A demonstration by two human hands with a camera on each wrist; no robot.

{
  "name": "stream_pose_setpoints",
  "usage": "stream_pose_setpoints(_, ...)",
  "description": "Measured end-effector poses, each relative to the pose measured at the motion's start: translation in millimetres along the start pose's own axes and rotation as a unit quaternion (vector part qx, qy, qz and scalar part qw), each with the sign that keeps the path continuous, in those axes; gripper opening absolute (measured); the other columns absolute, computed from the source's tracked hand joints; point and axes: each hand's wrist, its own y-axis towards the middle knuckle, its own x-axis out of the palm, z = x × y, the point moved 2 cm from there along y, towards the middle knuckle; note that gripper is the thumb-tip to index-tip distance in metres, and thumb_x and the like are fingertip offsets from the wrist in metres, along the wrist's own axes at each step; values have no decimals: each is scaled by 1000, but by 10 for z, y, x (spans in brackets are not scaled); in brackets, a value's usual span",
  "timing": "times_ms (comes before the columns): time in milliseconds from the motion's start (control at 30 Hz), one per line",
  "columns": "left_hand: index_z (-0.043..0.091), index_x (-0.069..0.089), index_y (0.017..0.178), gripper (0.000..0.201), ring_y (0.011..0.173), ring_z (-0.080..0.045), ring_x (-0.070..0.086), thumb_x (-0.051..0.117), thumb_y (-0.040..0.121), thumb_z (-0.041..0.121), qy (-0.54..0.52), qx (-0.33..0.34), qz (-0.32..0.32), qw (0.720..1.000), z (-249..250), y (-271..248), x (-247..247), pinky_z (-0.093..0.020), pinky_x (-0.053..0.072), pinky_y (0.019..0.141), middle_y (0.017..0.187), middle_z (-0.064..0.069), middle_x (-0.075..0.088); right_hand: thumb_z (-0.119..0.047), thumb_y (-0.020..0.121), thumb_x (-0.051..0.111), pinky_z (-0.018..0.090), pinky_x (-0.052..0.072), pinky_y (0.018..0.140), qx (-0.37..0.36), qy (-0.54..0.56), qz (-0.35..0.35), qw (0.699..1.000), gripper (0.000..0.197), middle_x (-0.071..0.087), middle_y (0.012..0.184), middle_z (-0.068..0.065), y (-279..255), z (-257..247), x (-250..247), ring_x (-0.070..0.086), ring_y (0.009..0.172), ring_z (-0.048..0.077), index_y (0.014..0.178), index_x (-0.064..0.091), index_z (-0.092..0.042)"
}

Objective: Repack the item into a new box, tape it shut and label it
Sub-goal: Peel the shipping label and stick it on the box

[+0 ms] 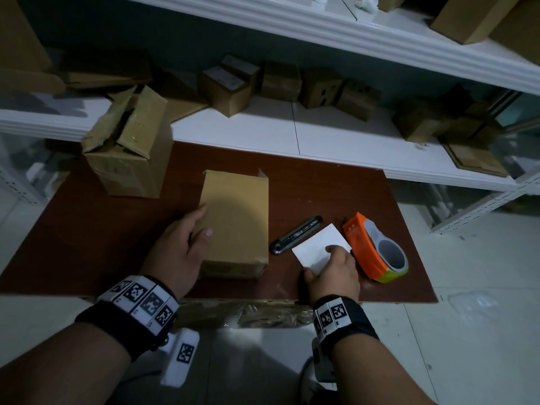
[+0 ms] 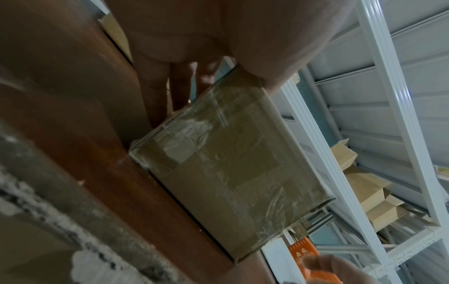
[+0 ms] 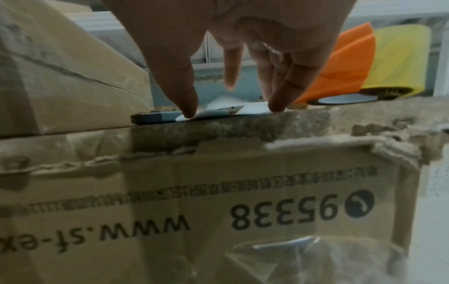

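A closed brown cardboard box (image 1: 236,223) lies on the dark red table (image 1: 102,244); clear tape covers its end (image 2: 230,173). My left hand (image 1: 204,220) grips its near left edge, thumb on top and fingers down the side (image 2: 179,90). A white label (image 1: 318,244) lies to the right of the box. My right hand (image 1: 320,260) pinches it between thumb and fingertips, and in the right wrist view the label (image 3: 226,110) buckles up between them. An orange tape dispenser (image 1: 368,247) with a yellow roll lies just right of the label.
A dark utility knife (image 1: 298,233) lies between box and label. A torn, open old box (image 1: 128,150) stands at the table's back left. Small boxes (image 1: 280,83) crowd the white shelf behind. Printed cardboard (image 3: 218,211) hangs under the table's front edge.
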Motion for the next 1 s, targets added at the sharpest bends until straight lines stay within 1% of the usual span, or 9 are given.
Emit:
stream_pose_setpoints(100, 42, 36, 148, 48, 134, -21, 43, 45, 101, 40, 0, -3, -2, 1000, -1, 8, 1, -37, 38, 105, 155, 2, 37, -45, 80, 77, 48, 43, 106, -1, -49, -1, 999, 55, 32, 152, 7, -19, 9, -5, 41, 133, 33, 127, 51, -32)
stream_pose_setpoints(200, 43, 36, 148, 48, 134, -21, 44, 45, 101, 40, 1, -1, -4, 1000, 0, 14, 1, -40, 39, 106, 154, 1, 38, -62, 86, 64, 46, 36, 110, -11, -127, -28, 991, 49, 33, 155, 2, -26, 4, -23, 31, 138, 30, 127, 60, -36)
stream_pose_setpoints(367, 44, 35, 148, 48, 133, -21, 44, 45, 101, 42, -1, 0, -6, 1000, -15, 13, -7, -38, 40, 104, 154, 2, 38, -52, 96, 53, 44, 34, 109, -41, -137, -41, 989, 36, 42, 150, -1, -29, -8, -67, 36, 133, 28, 127, 64, -37)
stream_pose_setpoints(533, 43, 36, 148, 48, 134, -21, 44, 46, 101, 41, 2, 0, -5, 1000, 4, 9, -13, -41, 41, 106, 154, 1, 39, -44, 104, 39, 44, 38, 102, -68, -170, -58, 981, 38, 52, 142, -2, -23, -61, -62, 42, 128, 27, 130, 63, -31)
stream_pose_setpoints(667, 41, 37, 148, 48, 133, -20, 45, 46, 100, 40, 3, 9, -3, 1000, 10, 3, -17, -40, 40, 105, 153, 1, 40, -31, 103, 40, 43, 43, 95, -44, -153, -41, 986, 29, 62, 124, 4, -19, -82, -86, 53, 116, 28, 117, 63, -23)
stream_pose_setpoints(733, 39, 39, 148, 48, 133, -21, 44, 47, 100, 39, 7, 6, 3, 1000, 26, -7, -16, -37, 39, 103, 152, 0, 39, -30, 102, 39, 43, 47, 91, -11, -81, -17, 996, 25, 67, 107, 7, -1, -89, -121, 60, 103, 32, 104, 61, -19)
stream_pose_setpoints(800, 35, 41, 148, 49, 135, -22, 41, 50, 99, 37, 14, 1, 17, 1000, 45, -18, -20, -37, 36, 105, 153, -1, 36, -31, 105, 38, 40, 48, 83, 28, 58, 10, 998, 28, 66, 93, 10, 10, -76, -181, 63, 94, 37, 102, 59, -13)
stream_pose_setpoints(900, 30, 46, 145, 51, 141, -23, 30, 57, 95, 35, 42, 9, 42, 998, 108, -37, -68, -47, 31, 114, 154, 2, 32, -27, 106, 41, 32, 38, 75, 65, 243, 41, 967, 28, 60, 88, 8, -4, -84, -332, 60, 89, 33, 103, 61, -8)
stream_pose_setpoints(1000, 29, 55, 136, 44, 140, -22, 29, 62, 92, 32, 79, 66, 86, 991, 270, -99, -137, -46, 30, 114, 150, 6, 38, -26, 105, 44, 29, 38, 76, 68, 366, 63, 926, 29, 64, 79, 3, -27, -128, -461, 61, 81, 26, 92, 64, -9)
